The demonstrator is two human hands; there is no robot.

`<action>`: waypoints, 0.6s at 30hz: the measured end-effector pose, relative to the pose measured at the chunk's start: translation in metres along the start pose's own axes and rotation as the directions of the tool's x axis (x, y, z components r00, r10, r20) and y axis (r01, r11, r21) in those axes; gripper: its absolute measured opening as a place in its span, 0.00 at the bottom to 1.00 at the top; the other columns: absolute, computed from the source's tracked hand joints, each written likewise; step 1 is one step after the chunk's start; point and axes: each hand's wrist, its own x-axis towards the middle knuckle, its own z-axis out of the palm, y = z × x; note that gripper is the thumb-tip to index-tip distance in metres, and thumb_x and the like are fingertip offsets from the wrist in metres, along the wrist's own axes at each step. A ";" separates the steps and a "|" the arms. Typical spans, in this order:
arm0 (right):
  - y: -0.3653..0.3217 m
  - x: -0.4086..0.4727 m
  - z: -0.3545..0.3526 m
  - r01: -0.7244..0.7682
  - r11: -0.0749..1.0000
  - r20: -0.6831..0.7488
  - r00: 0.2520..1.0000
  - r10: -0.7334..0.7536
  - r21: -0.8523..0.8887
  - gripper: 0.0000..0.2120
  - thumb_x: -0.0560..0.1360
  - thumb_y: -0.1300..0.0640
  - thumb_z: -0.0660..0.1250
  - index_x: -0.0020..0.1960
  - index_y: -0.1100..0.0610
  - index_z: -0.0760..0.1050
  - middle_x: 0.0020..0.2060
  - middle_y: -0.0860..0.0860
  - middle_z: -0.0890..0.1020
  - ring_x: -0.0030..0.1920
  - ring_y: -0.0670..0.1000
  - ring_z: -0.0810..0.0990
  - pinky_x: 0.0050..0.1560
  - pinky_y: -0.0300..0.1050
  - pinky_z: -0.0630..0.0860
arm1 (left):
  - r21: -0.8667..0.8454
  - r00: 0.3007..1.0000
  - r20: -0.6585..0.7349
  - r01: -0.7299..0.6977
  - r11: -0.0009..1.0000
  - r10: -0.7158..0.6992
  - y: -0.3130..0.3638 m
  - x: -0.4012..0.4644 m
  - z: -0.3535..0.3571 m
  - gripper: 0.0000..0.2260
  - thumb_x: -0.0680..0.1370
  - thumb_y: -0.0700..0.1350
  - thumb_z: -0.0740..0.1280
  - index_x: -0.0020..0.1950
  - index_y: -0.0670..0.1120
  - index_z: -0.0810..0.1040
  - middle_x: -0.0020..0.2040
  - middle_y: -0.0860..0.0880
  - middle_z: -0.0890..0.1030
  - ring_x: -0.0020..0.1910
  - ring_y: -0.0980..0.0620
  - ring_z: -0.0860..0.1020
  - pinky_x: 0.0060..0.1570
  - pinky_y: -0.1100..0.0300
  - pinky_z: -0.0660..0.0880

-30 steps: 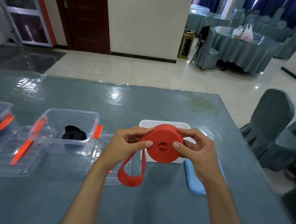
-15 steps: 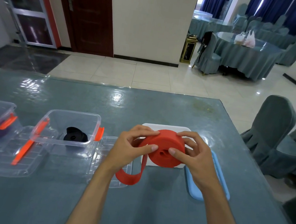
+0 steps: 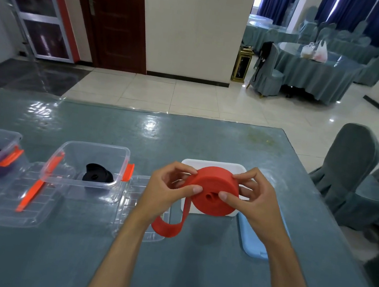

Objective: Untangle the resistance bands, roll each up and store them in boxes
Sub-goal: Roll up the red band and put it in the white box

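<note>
Red band point(image 3: 213, 194), nearly rolled, sits pinched between left hand point(image 3: 165, 188) and right hand point(image 3: 255, 200) over the white box point(image 3: 212, 164) (loose tail hanging leftward).

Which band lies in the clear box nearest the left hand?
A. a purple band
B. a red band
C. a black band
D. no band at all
C: a rolled black band lies in the clear box next to the left hand; the red band is in both hands.
</note>
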 end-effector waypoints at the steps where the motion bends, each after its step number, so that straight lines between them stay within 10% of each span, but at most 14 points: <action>1: 0.002 -0.001 0.001 0.002 1.000 -0.018 1.000 -0.001 0.017 0.22 0.63 0.51 0.86 0.50 0.50 0.78 0.53 0.56 0.86 0.52 0.58 0.88 0.54 0.56 0.84 | -0.008 1.000 0.005 0.011 1.000 -0.011 -0.001 0.001 -0.001 0.15 0.69 0.46 0.82 0.55 0.50 0.86 0.53 0.45 0.87 0.54 0.49 0.86 0.53 0.61 0.81; 18: 0.029 -0.003 0.034 -0.139 0.917 -0.156 0.965 0.209 0.373 0.17 0.66 0.54 0.84 0.44 0.49 0.75 0.52 0.56 0.87 0.53 0.58 0.88 0.44 0.57 0.85 | -0.071 0.994 -0.110 -0.001 0.997 -0.007 -0.020 -0.002 0.006 0.17 0.75 0.48 0.79 0.63 0.52 0.84 0.62 0.47 0.85 0.59 0.44 0.85 0.58 0.53 0.83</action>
